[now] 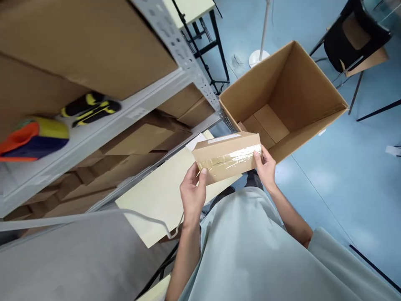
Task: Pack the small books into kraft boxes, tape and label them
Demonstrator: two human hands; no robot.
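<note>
Evidently both hands are grasping one small cardboard box (227,161): the left hand (192,192) grips its near-left corner, the right hand (266,169) its right end, thumbs on the taped face. Clear tape shines across that side. The box is held up over the end of a pale tabletop (156,196), near a large open carton (308,79) on the blue floor (316,200). Leftward, a metal shelf (128,108) carries black-and-yellow tools (97,110); beyond the carton stands a black chair (357,31).
</note>
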